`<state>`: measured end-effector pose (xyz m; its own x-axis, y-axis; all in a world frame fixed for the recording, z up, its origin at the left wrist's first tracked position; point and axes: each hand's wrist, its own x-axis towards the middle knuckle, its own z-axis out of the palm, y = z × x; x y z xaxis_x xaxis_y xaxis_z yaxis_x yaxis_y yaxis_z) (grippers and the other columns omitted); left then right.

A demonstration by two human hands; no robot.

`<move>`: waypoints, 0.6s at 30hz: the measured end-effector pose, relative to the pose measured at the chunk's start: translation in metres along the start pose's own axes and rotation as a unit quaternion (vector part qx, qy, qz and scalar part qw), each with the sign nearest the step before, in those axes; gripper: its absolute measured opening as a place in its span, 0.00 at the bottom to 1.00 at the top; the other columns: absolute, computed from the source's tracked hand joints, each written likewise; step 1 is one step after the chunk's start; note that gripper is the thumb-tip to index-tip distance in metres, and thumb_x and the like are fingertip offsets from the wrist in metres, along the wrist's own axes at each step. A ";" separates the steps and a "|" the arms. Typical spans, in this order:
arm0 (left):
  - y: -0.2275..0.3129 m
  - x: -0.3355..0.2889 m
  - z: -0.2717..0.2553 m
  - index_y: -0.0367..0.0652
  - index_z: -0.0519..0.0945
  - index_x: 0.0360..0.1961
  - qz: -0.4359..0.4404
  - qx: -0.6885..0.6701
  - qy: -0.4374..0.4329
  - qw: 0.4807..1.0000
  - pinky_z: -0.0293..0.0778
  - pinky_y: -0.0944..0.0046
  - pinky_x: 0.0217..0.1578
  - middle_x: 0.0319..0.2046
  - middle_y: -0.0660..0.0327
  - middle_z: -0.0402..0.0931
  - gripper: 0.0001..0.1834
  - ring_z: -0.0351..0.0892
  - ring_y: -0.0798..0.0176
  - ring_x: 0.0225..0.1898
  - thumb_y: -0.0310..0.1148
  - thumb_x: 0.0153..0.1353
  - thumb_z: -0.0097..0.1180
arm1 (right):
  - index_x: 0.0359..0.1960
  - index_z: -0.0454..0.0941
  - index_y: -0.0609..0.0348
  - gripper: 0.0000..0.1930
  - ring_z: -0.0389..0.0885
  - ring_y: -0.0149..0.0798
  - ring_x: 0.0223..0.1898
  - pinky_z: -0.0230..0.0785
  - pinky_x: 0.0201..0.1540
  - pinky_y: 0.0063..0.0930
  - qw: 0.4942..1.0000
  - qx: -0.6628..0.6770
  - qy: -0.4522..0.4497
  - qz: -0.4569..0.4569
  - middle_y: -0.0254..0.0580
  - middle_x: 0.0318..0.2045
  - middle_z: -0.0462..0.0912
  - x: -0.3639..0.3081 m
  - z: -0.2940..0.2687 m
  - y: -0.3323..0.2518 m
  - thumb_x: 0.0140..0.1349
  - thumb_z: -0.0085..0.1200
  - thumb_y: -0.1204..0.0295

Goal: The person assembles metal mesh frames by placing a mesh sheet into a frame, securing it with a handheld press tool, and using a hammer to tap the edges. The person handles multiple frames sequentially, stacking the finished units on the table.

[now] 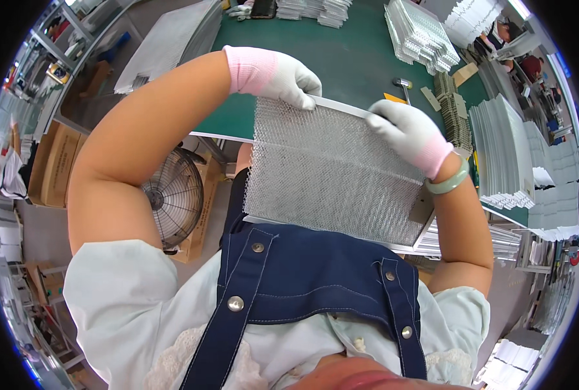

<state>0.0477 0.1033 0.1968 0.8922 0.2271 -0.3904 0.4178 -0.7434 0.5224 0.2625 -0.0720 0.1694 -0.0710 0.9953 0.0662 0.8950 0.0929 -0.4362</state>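
Observation:
A silver metal mesh panel (pixel 328 169) leans between the table edge and my lap, tilted toward me. Along its far edge runs a pale metal edge strip (pixel 341 106). My left hand (pixel 288 81), in a white glove with a pink cuff, pinches the strip near its left end, fingers curled. At the strip's right end, my right hand (pixel 400 127) in a matching glove closes its thumb and fingers over the edge. Another pale strip shows on the panel's near edge by my apron. The undersides of both hands' grips are partly hidden.
The green table (pixel 348 58) bears stacked mesh panels (pixel 422 36), a small hammer (pixel 402 83) and a row of metal pieces (pixel 455 114). More panels (pixel 503 149) stand at the right, others (pixel 169 45) at the far left. A black fan (pixel 172 195) stands on the floor, left.

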 end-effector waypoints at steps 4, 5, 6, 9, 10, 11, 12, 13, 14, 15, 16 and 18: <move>0.003 -0.009 0.002 0.38 0.78 0.48 0.009 0.038 -0.011 0.999 0.70 0.61 0.49 0.37 0.57 0.79 0.22 0.77 0.60 0.41 0.47 0.66 0.48 | 0.33 0.76 0.60 0.23 0.80 0.56 0.35 0.71 0.40 0.46 0.995 -0.095 -0.002 0.012 0.54 0.28 0.81 0.017 0.014 -0.023 0.70 0.42 0.51; -0.002 -0.009 0.005 0.38 0.77 0.49 0.013 0.066 0.011 0.998 0.71 0.57 0.50 0.40 0.51 0.80 0.26 0.79 0.54 0.44 0.52 0.68 0.45 | 0.32 0.75 0.60 0.23 0.80 0.56 0.35 0.71 0.39 0.46 0.995 -0.104 0.007 0.000 0.53 0.28 0.80 0.018 0.019 -0.018 0.70 0.42 0.51; -0.003 -0.010 0.009 0.38 0.77 0.49 0.010 0.082 0.031 0.996 0.72 0.56 0.50 0.41 0.49 0.79 0.27 0.79 0.52 0.44 0.53 0.68 0.45 | 0.31 0.75 0.59 0.23 0.80 0.56 0.35 0.71 0.39 0.46 0.993 -0.114 0.014 -0.009 0.53 0.27 0.80 0.019 0.024 -0.015 0.70 0.42 0.51; 0.011 -0.013 0.026 0.36 0.76 0.50 -0.031 0.161 0.079 0.983 0.73 0.53 0.50 0.41 0.41 0.78 0.32 0.79 0.44 0.47 0.59 0.66 0.45 | 0.31 0.74 0.59 0.20 0.79 0.57 0.31 0.70 0.36 0.45 0.993 -0.113 0.012 -0.007 0.53 0.25 0.78 0.020 0.025 -0.017 0.70 0.42 0.54; 0.019 -0.016 0.032 0.37 0.75 0.52 -0.069 0.173 0.106 0.977 0.71 0.51 0.54 0.44 0.43 0.77 0.31 0.77 0.44 0.50 0.53 0.60 0.57 | 0.31 0.75 0.59 0.19 0.78 0.57 0.30 0.69 0.35 0.44 0.994 -0.113 0.009 -0.004 0.53 0.24 0.78 0.020 0.025 -0.017 0.70 0.43 0.55; 0.005 -0.018 0.046 0.37 0.74 0.53 0.043 0.270 0.272 0.922 0.69 0.50 0.56 0.46 0.45 0.76 0.32 0.75 0.45 0.52 0.49 0.55 0.62 | 0.30 0.75 0.58 0.22 0.80 0.56 0.32 0.70 0.37 0.46 0.994 -0.105 0.013 0.012 0.52 0.25 0.79 0.018 0.026 -0.014 0.69 0.43 0.51; -0.008 -0.023 0.058 0.37 0.73 0.53 0.151 0.358 0.427 0.817 0.67 0.48 0.58 0.48 0.47 0.75 0.34 0.73 0.45 0.54 0.45 0.49 0.68 | 0.30 0.75 0.58 0.22 0.80 0.56 0.33 0.70 0.38 0.46 0.995 -0.093 0.023 0.033 0.52 0.25 0.80 0.016 0.024 -0.010 0.69 0.43 0.51; 0.000 -0.038 0.057 0.37 0.71 0.55 0.153 0.322 0.438 0.826 0.63 0.46 0.61 0.51 0.50 0.72 0.38 0.71 0.46 0.55 0.40 0.43 0.71 | 0.31 0.76 0.59 0.22 0.80 0.57 0.33 0.71 0.38 0.46 0.994 -0.081 0.035 0.063 0.52 0.25 0.80 0.009 0.024 -0.001 0.69 0.43 0.51; 0.003 -0.055 0.062 0.36 0.73 0.51 0.077 0.293 0.440 0.846 0.67 0.48 0.56 0.49 0.50 0.73 0.33 0.72 0.46 0.53 0.42 0.46 0.69 | 0.32 0.76 0.59 0.22 0.80 0.57 0.33 0.71 0.38 0.45 0.992 -0.068 0.049 0.093 0.52 0.26 0.80 0.002 0.023 0.010 0.69 0.43 0.51; -0.004 -0.074 0.077 0.37 0.77 0.42 0.022 0.244 0.426 0.871 0.71 0.50 0.44 0.42 0.49 0.76 0.24 0.76 0.46 0.46 0.43 0.49 0.66 | 0.34 0.78 0.60 0.22 0.79 0.54 0.30 0.70 0.37 0.42 0.991 -0.034 0.069 0.113 0.51 0.24 0.80 -0.007 0.026 0.025 0.69 0.45 0.51; -0.009 -0.087 0.095 0.35 0.79 0.33 -0.104 0.189 0.337 0.916 0.71 0.52 0.34 0.36 0.47 0.78 0.21 0.78 0.47 0.37 0.46 0.54 0.63 | 0.34 0.78 0.60 0.22 0.78 0.52 0.29 0.70 0.36 0.40 0.987 -0.004 0.084 0.133 0.50 0.23 0.79 -0.010 0.028 0.038 0.69 0.46 0.52; -0.007 -0.092 0.119 0.33 0.81 0.40 -0.229 0.022 -0.011 0.973 0.74 0.54 0.39 0.38 0.44 0.81 0.26 0.80 0.48 0.38 0.51 0.63 0.52 | 0.33 0.79 0.61 0.22 0.77 0.46 0.26 0.69 0.34 0.36 0.977 0.055 0.106 0.176 0.47 0.21 0.77 -0.018 0.030 0.054 0.69 0.48 0.52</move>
<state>-0.0576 0.0124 0.1388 0.6103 0.5271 -0.5913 0.7623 -0.5937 0.2576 0.2985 -0.0837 0.1175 0.3358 0.9390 0.0747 0.7939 -0.2395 -0.5589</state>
